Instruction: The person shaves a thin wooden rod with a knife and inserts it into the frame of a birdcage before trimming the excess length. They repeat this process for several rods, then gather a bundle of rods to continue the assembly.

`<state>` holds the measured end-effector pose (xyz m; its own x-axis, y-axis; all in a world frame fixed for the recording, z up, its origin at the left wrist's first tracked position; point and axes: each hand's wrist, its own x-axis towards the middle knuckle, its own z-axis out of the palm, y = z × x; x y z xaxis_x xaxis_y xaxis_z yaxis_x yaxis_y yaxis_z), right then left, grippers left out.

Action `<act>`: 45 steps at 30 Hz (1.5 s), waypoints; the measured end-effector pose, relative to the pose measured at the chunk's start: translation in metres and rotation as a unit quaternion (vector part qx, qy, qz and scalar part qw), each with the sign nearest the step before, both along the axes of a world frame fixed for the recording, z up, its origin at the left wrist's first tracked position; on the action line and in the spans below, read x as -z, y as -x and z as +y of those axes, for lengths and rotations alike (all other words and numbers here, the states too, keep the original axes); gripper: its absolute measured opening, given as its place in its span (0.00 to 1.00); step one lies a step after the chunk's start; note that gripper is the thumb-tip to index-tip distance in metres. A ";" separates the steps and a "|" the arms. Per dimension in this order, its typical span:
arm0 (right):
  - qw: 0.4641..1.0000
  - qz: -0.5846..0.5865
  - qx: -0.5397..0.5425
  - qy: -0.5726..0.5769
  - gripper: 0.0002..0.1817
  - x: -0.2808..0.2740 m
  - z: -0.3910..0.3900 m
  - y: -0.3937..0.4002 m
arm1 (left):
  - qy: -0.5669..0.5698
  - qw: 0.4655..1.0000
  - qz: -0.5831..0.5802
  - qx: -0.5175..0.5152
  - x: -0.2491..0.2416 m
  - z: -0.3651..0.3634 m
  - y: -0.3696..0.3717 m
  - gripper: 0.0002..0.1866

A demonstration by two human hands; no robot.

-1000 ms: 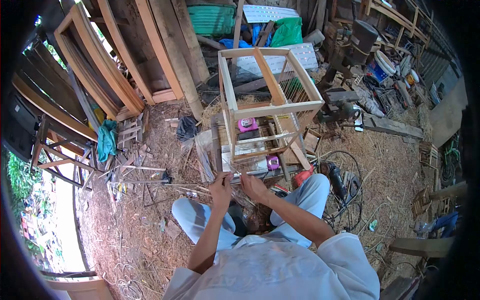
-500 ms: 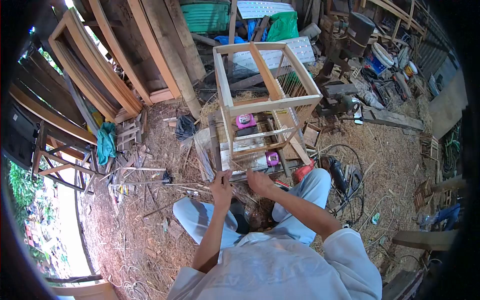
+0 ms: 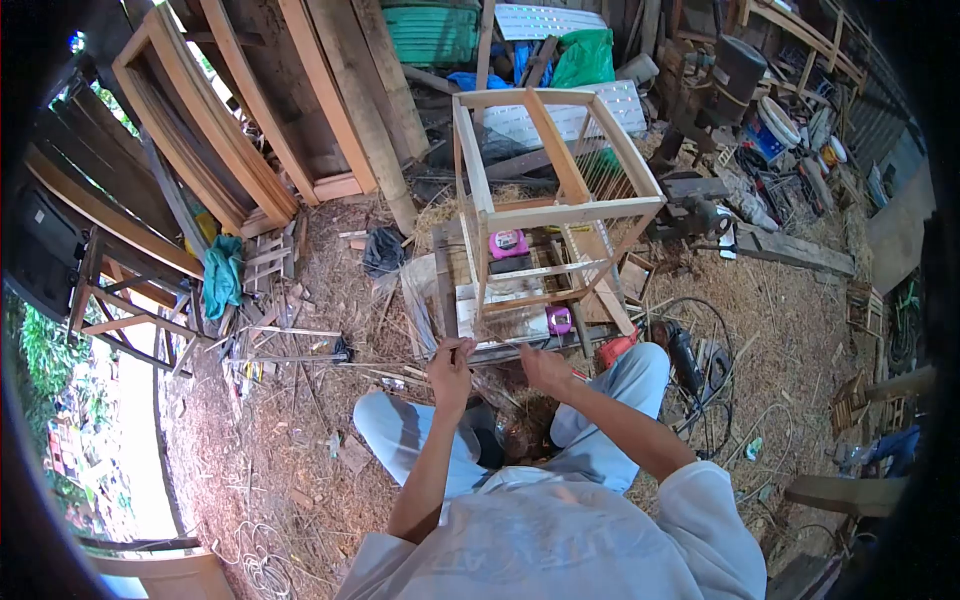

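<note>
My left hand [image 3: 450,374] is closed in a pinch in front of the low wooden bench [image 3: 447,290]. My right hand [image 3: 546,372] is closed as well, a short way to its right. Whatever the fingers hold is too thin and small to make out. Just beyond them stands an open wooden frame [image 3: 575,213] with strings or thin rods along its right side. One pink tape measure [image 3: 508,243] lies within the frame's outline. A second, purple-pink tape measure [image 3: 559,320] is close beyond my right hand.
A corded power tool [image 3: 682,352] lies right of my knee, its black cable looped on the shavings-covered floor. Long timber frames [image 3: 205,125] lean at the left. A heavy vise-like metal tool [image 3: 700,205] stands at the right, near buckets [image 3: 778,122] and clutter.
The whole view has shifted a little, so the frame and bench appear farther right. Both hands stay closed near the bench's front edge, with little other movement.
</note>
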<state>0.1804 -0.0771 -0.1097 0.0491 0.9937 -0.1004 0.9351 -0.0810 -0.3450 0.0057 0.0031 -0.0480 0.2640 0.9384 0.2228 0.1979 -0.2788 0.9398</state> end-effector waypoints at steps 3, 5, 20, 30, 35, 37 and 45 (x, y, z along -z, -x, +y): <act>0.994 0.090 0.023 -0.058 0.14 0.006 -0.002 0.002 | 0.150 0.984 -0.095 -0.025 -0.013 0.001 0.004 0.04; 0.978 0.182 0.066 -0.073 0.17 -0.025 -0.011 0.012 | 0.187 0.967 -0.170 -0.018 -0.022 -0.003 0.018 0.06; 0.852 0.487 0.096 -0.167 0.10 -0.148 -0.039 -0.027 | 0.126 0.958 0.069 0.249 -0.150 -0.081 0.032 0.13; 0.903 0.321 0.117 -0.260 0.12 -0.211 -0.060 -0.088 | 0.089 0.948 0.125 0.279 -0.115 -0.062 0.017 0.09; 0.783 0.369 0.196 -0.460 0.07 -0.171 -0.062 -0.078 | 0.163 0.961 -0.001 0.224 -0.136 -0.064 -0.001 0.10; 0.873 0.283 0.163 -0.361 0.05 -0.166 -0.062 -0.053 | 0.161 0.956 0.010 0.246 -0.150 -0.064 -0.014 0.10; 0.953 0.067 0.176 -0.238 0.07 -0.166 -0.041 -0.003 | 0.019 0.977 0.020 0.214 -0.120 -0.070 -0.036 0.07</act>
<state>0.1831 -0.1182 0.0559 0.4069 0.8521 0.3291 0.8240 -0.1869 -0.5349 0.0416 -0.0671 0.0719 0.6410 0.7484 0.1706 0.1084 -0.3083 0.9451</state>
